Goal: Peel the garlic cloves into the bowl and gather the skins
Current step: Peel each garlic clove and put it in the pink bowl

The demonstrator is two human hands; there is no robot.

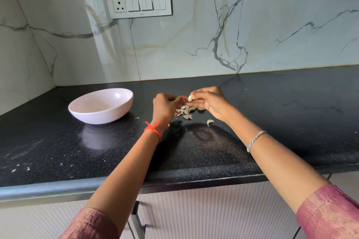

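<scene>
One clove (190, 98), rt hand (211, 103) — bowl (101, 116) left

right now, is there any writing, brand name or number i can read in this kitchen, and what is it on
Readable text: none.
Switch plate: a tiny mark on its lower edge, perhaps a brand, too small and blurred to read.
Bowl and countertop: no writing shows on either.

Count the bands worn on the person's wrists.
2: a red thread on the left wrist, a silver bracelet on the right wrist. The sleeves may hide others.
</scene>
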